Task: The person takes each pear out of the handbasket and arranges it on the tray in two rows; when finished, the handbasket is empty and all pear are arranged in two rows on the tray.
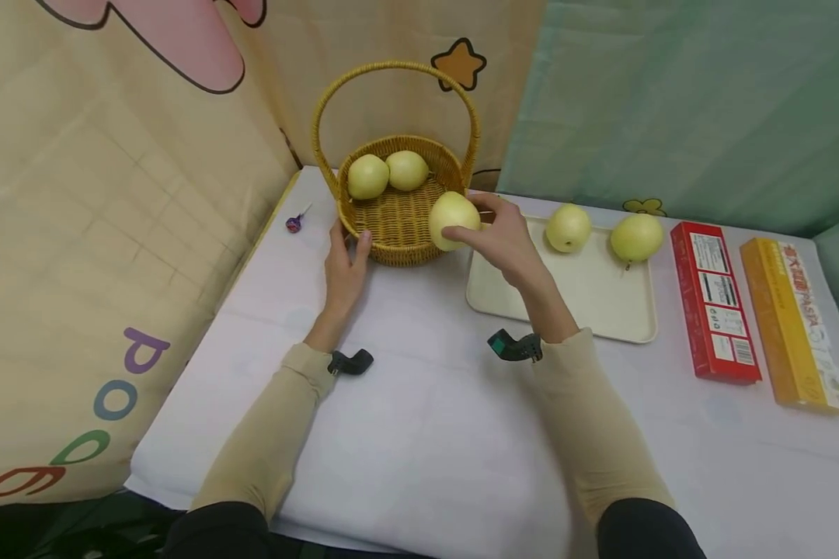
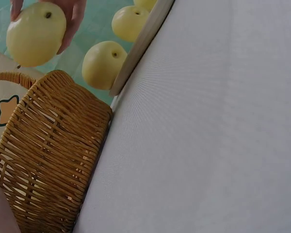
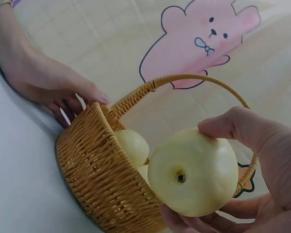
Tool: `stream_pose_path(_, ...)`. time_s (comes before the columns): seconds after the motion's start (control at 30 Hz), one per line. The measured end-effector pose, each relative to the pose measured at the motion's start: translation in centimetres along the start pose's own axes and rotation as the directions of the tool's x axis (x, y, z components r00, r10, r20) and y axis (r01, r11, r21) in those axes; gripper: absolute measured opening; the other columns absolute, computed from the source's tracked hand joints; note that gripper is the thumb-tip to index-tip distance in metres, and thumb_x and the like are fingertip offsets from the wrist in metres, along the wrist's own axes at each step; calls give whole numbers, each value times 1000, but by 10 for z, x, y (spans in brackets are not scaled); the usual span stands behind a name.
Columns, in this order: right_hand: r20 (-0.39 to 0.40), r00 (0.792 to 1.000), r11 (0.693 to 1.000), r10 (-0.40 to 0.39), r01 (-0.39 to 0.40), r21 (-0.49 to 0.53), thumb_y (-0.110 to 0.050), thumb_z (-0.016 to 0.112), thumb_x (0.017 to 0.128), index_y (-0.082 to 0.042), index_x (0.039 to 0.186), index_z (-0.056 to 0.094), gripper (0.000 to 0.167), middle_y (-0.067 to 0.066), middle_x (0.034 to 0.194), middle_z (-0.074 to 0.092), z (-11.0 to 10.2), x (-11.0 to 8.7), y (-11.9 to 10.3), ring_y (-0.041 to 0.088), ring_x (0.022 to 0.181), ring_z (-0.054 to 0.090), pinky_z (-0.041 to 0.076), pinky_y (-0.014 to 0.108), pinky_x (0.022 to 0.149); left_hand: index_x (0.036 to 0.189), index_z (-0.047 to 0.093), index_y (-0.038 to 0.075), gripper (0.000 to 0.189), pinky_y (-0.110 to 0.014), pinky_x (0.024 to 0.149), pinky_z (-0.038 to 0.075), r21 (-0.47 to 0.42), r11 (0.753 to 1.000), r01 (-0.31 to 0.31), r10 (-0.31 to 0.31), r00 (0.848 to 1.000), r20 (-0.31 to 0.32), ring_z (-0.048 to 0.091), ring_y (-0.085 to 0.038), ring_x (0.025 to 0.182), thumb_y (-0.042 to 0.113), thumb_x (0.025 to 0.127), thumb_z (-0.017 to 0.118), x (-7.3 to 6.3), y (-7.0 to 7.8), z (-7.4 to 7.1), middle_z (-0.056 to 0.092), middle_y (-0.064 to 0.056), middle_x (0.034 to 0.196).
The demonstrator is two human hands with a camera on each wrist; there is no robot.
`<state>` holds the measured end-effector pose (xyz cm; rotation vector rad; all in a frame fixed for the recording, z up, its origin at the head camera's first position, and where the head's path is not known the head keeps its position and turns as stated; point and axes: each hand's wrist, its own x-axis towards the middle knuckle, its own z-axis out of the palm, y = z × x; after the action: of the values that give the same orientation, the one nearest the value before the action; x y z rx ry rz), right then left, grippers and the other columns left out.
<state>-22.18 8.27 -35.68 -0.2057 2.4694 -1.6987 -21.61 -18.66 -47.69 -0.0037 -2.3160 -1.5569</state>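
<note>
A pale yellow-green pear (image 1: pixel 453 220) is pinched between the thumb and fingers of my right hand (image 1: pixel 505 237), over the right rim of the wicker basket (image 1: pixel 400 255). The right wrist view shows the dark pit at this pear's (image 3: pixel 191 172) end. My left hand (image 1: pixel 344 272) grips the basket's near-left rim, thumb on the edge and fingers against the outer wall. Inside, two pears, one left (image 1: pixel 367 177) and one right (image 1: pixel 407 171), lie toward the back. Beneath my right hand is the cream tray (image 1: pixel 594 299), bearing two more pears (image 1: pixel 568 228) along its far side.
A wrapped lollipop (image 1: pixel 294 224) lies left of the basket. To the right of the tray are a red box (image 1: pixel 716 303) and a yellow pasta box (image 1: pixel 793 326). The basket's tall handle (image 1: pixel 395 65) arches above it, and printed curtains (image 1: pixel 671 101) hang behind the table.
</note>
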Motion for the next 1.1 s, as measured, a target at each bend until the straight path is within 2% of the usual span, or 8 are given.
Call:
stream_pose_path(0.13,-21,999,999,39,-38,7,-30,86,87,-8,142,61,64,8,141,61,-18,-17,14,27,129,57,52,40,99,166,24,6,71,-41,130,30,5,1000,11,-11,1000,16,38,-29,155,41,111,50,-1,0,0,41,-19,165)
stream_pose_path(0.2,-45,998,998,54,-55,-23,-32,85,87,-7,142,60,66,10,142,60,-22,-24,22,28,129,56,52,39,97,166,25,6,70,-40,130,30,9,1000,15,-15,1000,21,38,-29,155,39,111,50,-1,0,0,41,-19,165)
stream_pose_path(0.33,-87,992,988,87,-97,-118,-37,84,88,-3,143,58,71,14,142,60,-19,-37,44,32,130,55,51,42,97,166,26,6,69,-40,129,31,7,1000,14,-14,1000,8,39,-30,154,38,111,52,-1,-1,-2,43,-19,164)
stream_pose_path(0.5,-111,982,960,156,-177,-217,-43,84,87,-1,143,56,75,16,142,60,-10,-51,64,34,127,56,50,46,100,166,25,6,69,-38,129,31,-6,1000,7,-7,1000,10,39,-28,154,38,111,51,0,-3,-4,43,-19,164)
stream_pose_path(0.7,-59,978,945,199,-207,-251,-56,83,86,1,142,52,85,20,136,60,-12,-59,65,34,121,56,51,42,93,166,24,6,71,-37,129,31,-6,1000,5,-5,1000,12,39,-26,154,41,111,51,1,-2,-5,42,-18,164)
stream_pose_path(0.9,10,971,939,240,-229,-258,-57,82,87,0,149,48,91,20,143,56,-21,-60,64,35,131,53,50,48,104,166,24,7,69,-38,128,33,-10,1000,-3,3,1000,17,40,-26,153,40,111,50,1,-2,-5,42,-17,164)
stream_pose_path(1.1,32,972,942,232,-216,-258,-59,78,90,-2,153,48,90,19,145,59,-30,-60,66,35,135,54,48,52,111,166,25,5,69,-37,128,32,-10,1000,-3,3,1000,19,40,-27,153,37,111,51,2,-1,-2,43,-19,163)
